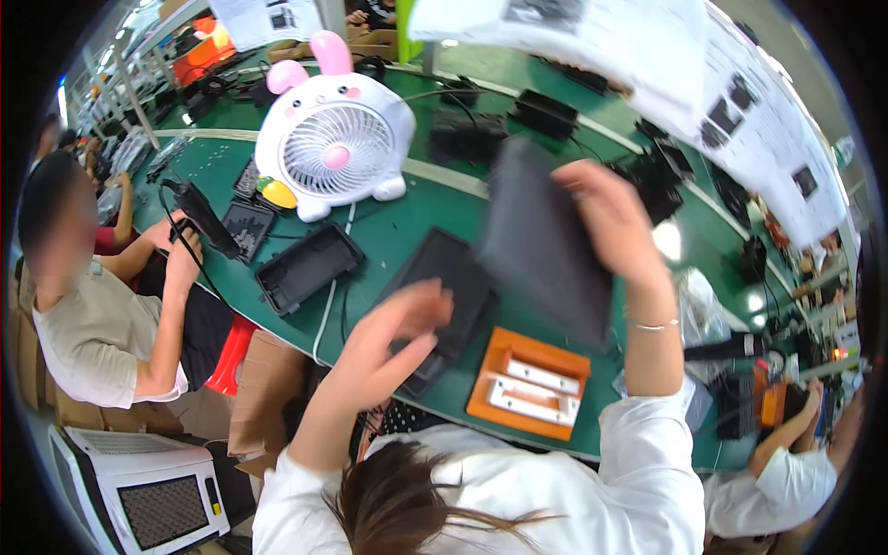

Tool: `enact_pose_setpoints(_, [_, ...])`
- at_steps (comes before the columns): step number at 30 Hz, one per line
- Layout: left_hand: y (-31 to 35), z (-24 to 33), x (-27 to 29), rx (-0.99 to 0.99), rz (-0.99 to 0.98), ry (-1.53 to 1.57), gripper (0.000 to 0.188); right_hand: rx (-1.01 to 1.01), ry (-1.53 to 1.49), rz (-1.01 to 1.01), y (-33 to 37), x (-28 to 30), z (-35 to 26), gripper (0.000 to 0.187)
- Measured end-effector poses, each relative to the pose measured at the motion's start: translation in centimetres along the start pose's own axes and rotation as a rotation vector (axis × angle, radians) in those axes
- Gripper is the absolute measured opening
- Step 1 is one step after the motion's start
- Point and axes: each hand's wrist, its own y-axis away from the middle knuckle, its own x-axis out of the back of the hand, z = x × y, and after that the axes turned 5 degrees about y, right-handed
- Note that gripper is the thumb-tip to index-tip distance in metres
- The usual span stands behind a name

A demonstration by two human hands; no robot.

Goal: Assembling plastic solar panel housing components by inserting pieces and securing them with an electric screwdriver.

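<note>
My right hand (610,222) is raised and wrapped round the edge of a dark grey rectangular panel (546,240), which is tilted and blurred by motion. Below it on the green table (416,208) lies a flat black case (444,268). Over the near part of that case is my left hand (393,338), thumb and fingers apart, with nothing visible in it. An orange block with white rails (532,384) sits by the near edge, between my forearms.
A white bunny-shaped fan (338,148) stands on the far left, behind an open black box (310,268). Several black devices (467,134) with cables line the back, below hanging paper sheets (592,42). A co-worker (111,296) at left handles a black device (205,219). Plastic bags (698,305) lie right.
</note>
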Motion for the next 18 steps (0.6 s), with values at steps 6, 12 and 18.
enact_pose_setpoints(6, [-7.1, -0.2, -6.4, -0.260, -0.065, 0.819, 0.068, -0.298, -0.287, -0.331, 6.8, -5.2, -1.9, 0.021])
enact_pose_setpoints(12, [-4.3, -2.1, -9.5, -0.144, 0.027, 0.031, 0.031, -0.279, -0.872, 0.027, 14.4, -1.6, -0.8, 0.037])
enact_pose_setpoints(18, [-3.9, -1.9, -12.3, -0.486, -0.142, 0.000, 0.031, -0.324, -0.621, 0.230, 21.1, -2.8, -2.1, 0.029])
